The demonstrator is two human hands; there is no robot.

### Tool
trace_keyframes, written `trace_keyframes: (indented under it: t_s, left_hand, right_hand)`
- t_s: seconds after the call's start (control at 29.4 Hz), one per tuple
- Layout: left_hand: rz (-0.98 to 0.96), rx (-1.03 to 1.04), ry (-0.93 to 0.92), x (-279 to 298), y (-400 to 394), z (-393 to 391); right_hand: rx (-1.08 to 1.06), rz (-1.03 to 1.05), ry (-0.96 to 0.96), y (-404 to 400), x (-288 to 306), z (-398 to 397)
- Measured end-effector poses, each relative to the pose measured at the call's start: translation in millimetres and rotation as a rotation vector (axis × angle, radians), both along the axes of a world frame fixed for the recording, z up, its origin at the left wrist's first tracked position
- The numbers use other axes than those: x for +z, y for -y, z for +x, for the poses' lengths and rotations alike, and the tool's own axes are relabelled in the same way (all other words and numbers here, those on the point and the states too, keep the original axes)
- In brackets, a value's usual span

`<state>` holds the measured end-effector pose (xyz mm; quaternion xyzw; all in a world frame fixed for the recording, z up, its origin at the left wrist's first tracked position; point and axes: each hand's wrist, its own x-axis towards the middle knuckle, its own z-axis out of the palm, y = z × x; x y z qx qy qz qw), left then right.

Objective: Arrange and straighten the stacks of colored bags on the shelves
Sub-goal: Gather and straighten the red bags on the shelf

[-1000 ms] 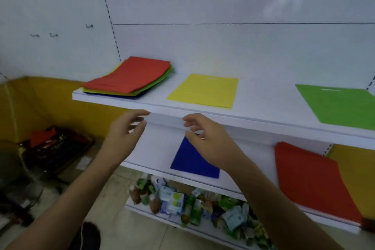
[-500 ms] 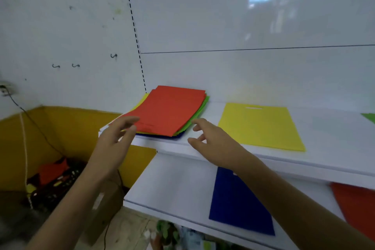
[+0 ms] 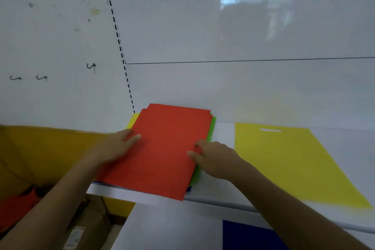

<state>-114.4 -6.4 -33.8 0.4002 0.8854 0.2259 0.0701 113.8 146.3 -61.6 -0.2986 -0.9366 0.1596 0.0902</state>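
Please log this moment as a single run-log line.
left hand flat on red-topped stack | right hand at its right edge | upper shelf | stack uneven

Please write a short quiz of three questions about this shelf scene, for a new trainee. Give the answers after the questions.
1. True or false: both hands touch the mixed stack topped by red bags.
2. Which single bag lies on the top shelf beside that stack? A) blue B) yellow C) green
3. Fill in: the blue bag lies on the ____ shelf.

Key
1. True: the left hand rests on the stack's left edge and the right hand on its right edge.
2. B, the yellow bag, apart from the stack.
3. lower
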Motion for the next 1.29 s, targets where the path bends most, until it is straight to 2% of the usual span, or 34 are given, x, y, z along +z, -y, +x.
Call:
trace_keyframes:
  t_s: [0.14, 0.31, 0.44, 0.65, 0.85, 0.92, 1.02, 1.09, 1.16, 1.23, 1.29]
  left_hand:
    - [-0.118, -0.083, -0.044, -6.7, -16.6, -8.9]
    - [-0.137, -0.125, -0.069, -15.3, -24.1, -24.6]
    - [-0.21, -0.285, -0.19, -17.1, -22.1, -26.8]
    - [-0.128, -0.309, -0.103, -10.8, -15.7, -42.8]
    - [-0.192, -0.413, -0.245, -19.1, -12.6, -32.1]
    - [-0.171, -0.436, -0.235, -19.2, -13.7, -28.4]
    - [-0.054, -0.466, -0.091, -17.8, -14.3, -32.9]
    - [0.112, -0.459, 0.104, -17.4, -12.9, -39.7]
    - [0.303, -0.398, 0.465, -15.7, -9.3, -47.0]
    - [0.416, -0.316, 0.86, -7.3, -4.8, -53.2]
    - [0.463, -0.247, 1.095, 2.1, -2.5, -59.3]
  right_hand:
    - [-0.052, 0.036, 0.023, 1.2, -4.4, -7.7]
    - [-0.178, 0.058, -0.017, 9.4, -7.4, -11.9]
    - [-0.297, 0.066, -0.08, 19.4, -7.0, -14.3]
    - [-0.424, 0.108, -0.168, 41.8, -6.9, -14.6]
    - [-0.487, 0.181, -0.143, 45.2, -3.6, -16.0]
    - [-0.505, 0.162, -0.149, 42.3, -4.5, -16.8]
    - [-0.526, 0.146, -0.155, 35.4, -5.1, -14.6]
    - [-0.536, 0.126, -0.178, 31.2, -4.6, -12.0]
    - [-0.539, 0.142, -0.211, 28.6, -4.2, -11.2]
    - [-0.543, 0.197, -0.242, 26.9, -4.5, -12.8]
    - [-0.544, 0.248, -0.253, 25.2, -5.5, -15.7]
